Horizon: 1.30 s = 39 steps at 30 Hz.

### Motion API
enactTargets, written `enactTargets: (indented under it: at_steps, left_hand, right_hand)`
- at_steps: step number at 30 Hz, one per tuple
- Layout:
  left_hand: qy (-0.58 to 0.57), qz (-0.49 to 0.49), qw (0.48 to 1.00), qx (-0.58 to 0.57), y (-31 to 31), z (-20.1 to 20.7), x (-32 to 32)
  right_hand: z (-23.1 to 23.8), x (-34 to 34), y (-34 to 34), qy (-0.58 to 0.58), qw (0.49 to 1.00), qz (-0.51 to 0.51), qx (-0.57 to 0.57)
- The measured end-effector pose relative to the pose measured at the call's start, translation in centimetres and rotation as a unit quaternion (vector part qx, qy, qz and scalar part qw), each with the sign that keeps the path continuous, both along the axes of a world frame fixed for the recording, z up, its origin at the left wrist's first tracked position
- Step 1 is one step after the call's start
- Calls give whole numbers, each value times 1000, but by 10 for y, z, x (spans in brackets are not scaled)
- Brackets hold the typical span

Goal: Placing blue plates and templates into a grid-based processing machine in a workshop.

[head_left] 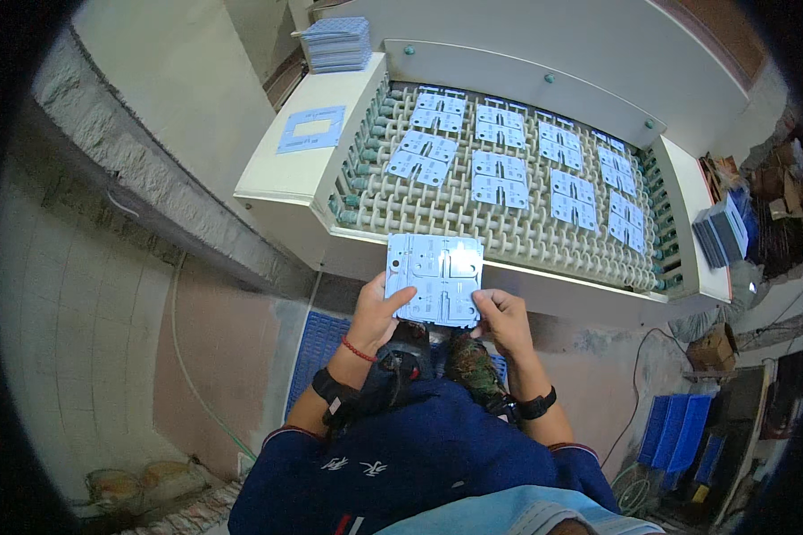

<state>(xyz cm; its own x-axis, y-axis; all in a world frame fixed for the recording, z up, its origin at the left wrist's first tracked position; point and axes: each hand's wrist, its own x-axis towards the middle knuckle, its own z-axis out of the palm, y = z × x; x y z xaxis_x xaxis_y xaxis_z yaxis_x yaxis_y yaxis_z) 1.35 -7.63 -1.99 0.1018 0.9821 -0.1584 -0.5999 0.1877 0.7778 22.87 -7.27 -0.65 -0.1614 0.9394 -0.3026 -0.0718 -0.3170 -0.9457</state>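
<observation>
My left hand (379,314) grips the left edge of a pale blue circuit board (437,283), its thumb lying on the face. My right hand (504,319) pinches the lower right corner of the same board. The board is flat and roughly square, with slots, round holes and fine markings. It is held in front of my body, by the near edge of a roller conveyor (401,218). Whether it is one board or a thin stack, I cannot tell. Similar boards (500,180) lie in rows on the white rollers.
A stack of boards (337,45) stands on the machine's far left corner. Nearer on that ledge lies a board with a rectangular opening (312,130). More boards lean at the right end (721,234). Blue crates (674,432) stand at lower right, and a blue grid mat (317,352) lies underfoot.
</observation>
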Motion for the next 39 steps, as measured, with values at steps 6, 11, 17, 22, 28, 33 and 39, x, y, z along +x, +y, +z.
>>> enactTargets:
  at_steps: [6, 11, 17, 22, 28, 33, 39]
  left_hand:
    - [-10, -5, 1000, 1, 0, 1, 4]
    - [-12, 6, 1000, -2, -3, -3, 5]
    - [-6, 35, 999, -8, -7, 0, 4]
    - [34, 77, 996, 13, -7, 0, -1]
    - [25, 84, 996, -6, -9, -5, -9]
    - [15, 98, 994, -35, -19, -12, -22]
    - [-86, 140, 985, -42, -32, -13, -44]
  right_hand:
    - [4, 1, -2, 11, 1000, 7, -2]
    - [10, 2, -2, -26, 1000, -5, 3]
    - [15, 1, 2, -103, 993, -20, 52]
    - [19, -5, 1, -98, 994, -10, 41]
    - [8, -10, 8, -64, 998, 18, -12]
    - [5, -19, 14, -85, 994, 61, 1]
    - [19, -32, 38, -38, 995, 87, 38]
